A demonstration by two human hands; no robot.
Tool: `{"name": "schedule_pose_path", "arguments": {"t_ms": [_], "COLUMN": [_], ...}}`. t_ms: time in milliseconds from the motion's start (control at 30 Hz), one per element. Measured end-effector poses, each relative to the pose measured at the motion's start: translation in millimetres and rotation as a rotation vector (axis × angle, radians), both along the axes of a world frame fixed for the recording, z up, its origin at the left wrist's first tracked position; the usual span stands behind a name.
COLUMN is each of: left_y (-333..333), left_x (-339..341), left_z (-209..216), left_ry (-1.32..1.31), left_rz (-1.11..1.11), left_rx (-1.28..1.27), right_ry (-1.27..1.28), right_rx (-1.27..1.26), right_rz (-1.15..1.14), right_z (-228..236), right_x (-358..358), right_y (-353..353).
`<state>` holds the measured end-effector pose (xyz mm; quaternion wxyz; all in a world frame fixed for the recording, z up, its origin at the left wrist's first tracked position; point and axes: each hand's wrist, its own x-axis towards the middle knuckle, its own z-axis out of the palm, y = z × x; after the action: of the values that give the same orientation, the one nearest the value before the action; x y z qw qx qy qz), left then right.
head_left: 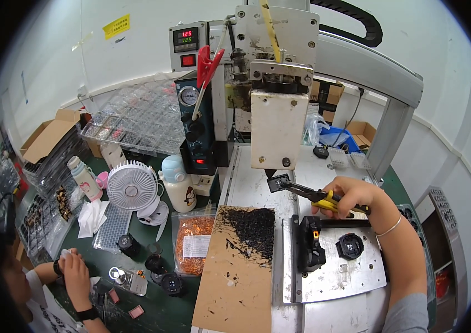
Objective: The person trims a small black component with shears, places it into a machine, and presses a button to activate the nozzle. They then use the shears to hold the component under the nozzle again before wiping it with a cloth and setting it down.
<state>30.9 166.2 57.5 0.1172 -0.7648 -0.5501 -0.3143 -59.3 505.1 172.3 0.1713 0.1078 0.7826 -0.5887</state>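
Observation:
In my right hand (352,195), closed at the right of the bench, is a pair of pliers (328,201) with yellow and black handles. The jaws grip a small, squarish black part (278,183), tilted just below the dark nozzle tip (269,173) of a white dispensing head (279,130). Whether the part touches the nozzle I cannot tell. Below my hand, a black watch case (350,246) lies on a metal fixture plate (352,280). Beside it stands another black watch-like piece (312,244) with an orange mark. My left hand is out of view.
Left of the fixture lies a cardboard sheet (235,302) covered partly in black strands. Beyond it are a bag of orange rings (188,230), a white fan (133,188) and a bottle (179,191). Another person's hands (74,272) are at the lower left. A gantry post (393,139) rises at right.

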Motion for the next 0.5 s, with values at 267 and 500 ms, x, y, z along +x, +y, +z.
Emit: {"name": "schedule_pose_path", "arguments": {"t_ms": [267,500], "left_y": [-0.8,-0.7], "left_x": [-3.2,0.1], "left_z": [0.3,-2.1], "left_ry": [0.015,-0.029], "left_rz": [-0.043,-0.038], "left_rx": [-0.023,-0.017], "right_ry": [-0.002,0.0], "right_rx": [0.0,0.018], "right_rz": [0.005,0.017], "right_z": [-0.8,0.2], "right_x": [2.1,2.6], "right_y": [2.7,3.2]}}
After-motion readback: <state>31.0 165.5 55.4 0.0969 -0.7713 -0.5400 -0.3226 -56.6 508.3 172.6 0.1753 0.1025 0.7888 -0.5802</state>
